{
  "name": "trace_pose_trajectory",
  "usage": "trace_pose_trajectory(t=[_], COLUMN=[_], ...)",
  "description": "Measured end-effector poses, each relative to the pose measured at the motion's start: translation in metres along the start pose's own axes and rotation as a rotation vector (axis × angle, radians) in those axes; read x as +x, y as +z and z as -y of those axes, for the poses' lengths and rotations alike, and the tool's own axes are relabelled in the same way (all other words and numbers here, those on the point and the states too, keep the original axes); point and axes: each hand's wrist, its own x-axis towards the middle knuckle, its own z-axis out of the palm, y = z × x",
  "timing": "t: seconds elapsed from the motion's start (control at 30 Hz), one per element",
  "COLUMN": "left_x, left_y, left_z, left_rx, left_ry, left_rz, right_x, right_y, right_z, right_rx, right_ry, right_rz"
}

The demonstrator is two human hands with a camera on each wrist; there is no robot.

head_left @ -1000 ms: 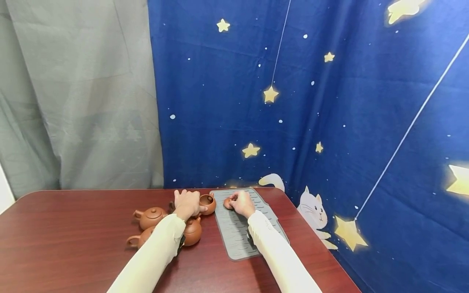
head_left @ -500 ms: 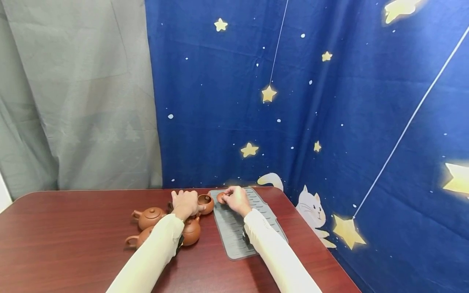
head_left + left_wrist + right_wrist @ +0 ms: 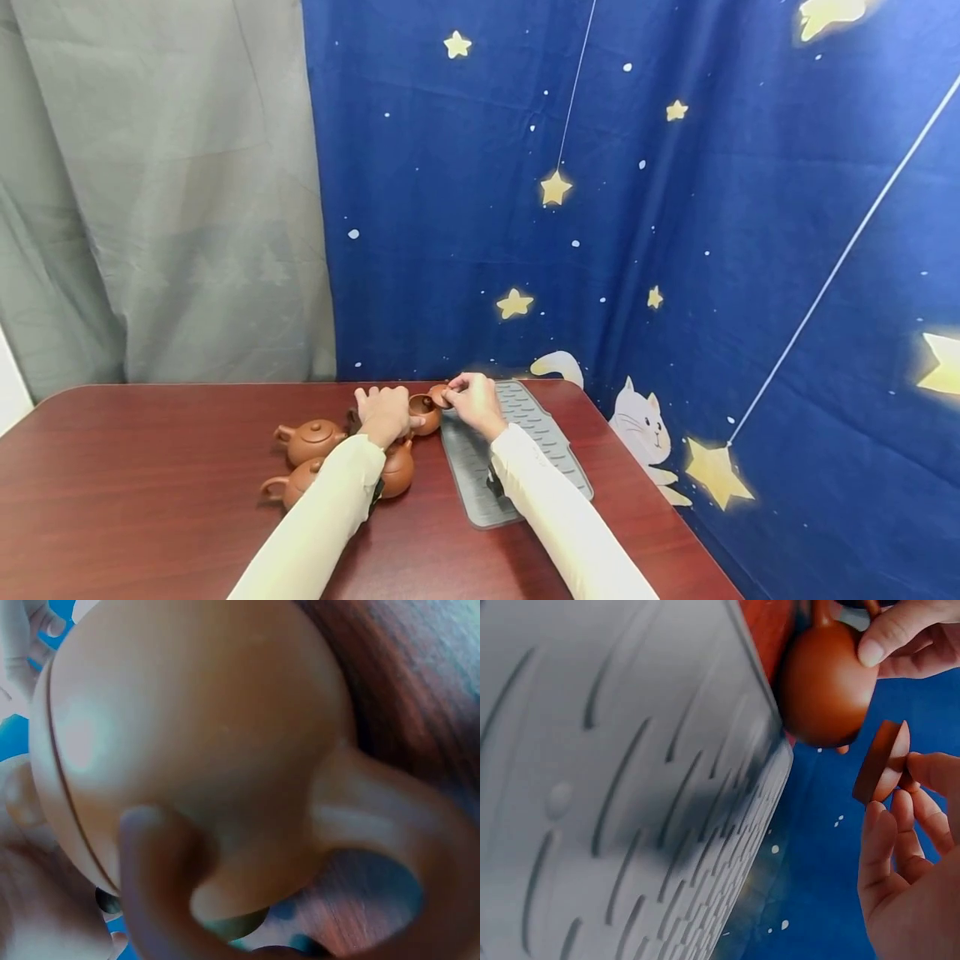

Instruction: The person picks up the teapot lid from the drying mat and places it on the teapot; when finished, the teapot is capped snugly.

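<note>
My right hand [image 3: 476,403] pinches a small brown clay lid [image 3: 885,763] by its knob. In the right wrist view the lid is tilted on edge, just apart from a round lidless teapot [image 3: 825,688]. My left hand [image 3: 386,416] holds that teapot at its handle side, its thumb pressing on the body near the rim; the other fingers are partly hidden. In the head view the teapot's open mouth faces me, with the lid at its right. Another brown teapot [image 3: 202,712] fills the left wrist view, under my left wrist.
Two more lidded teapots [image 3: 311,442] [image 3: 298,481] stand left of my left forearm. A grey ridged mat [image 3: 480,492] lies under my right forearm on the dark red wooden table [image 3: 150,500]. Grey and blue curtains [image 3: 450,167] hang behind the table's far edge.
My right hand has carried the lid leftward from above the mat to beside the lidless teapot's mouth. The left hand stays on that teapot.
</note>
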Motion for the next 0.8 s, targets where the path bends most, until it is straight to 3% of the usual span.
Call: trace_pose_trajectory(t=[0.23,0.4,0.8], left_x=[0.001,0.003,0.001], left_y=[-0.001,-0.005,0.001], left_z=[0.001,-0.001,-0.002], left_rx=[-0.024,-0.024,-0.027], left_ry=[-0.02,-0.036,-0.034], left_rz=[-0.001,0.006,-0.017], right_x=[0.001,0.001,-0.005], right_y=[0.006,0.009,0.019], right_z=[0.008,0.015,0.024], right_rx=[0.058,0.067,0.03], right_ry=[0.03,0.0,-0.013], right_rz=[0.01,-0.008,0.029])
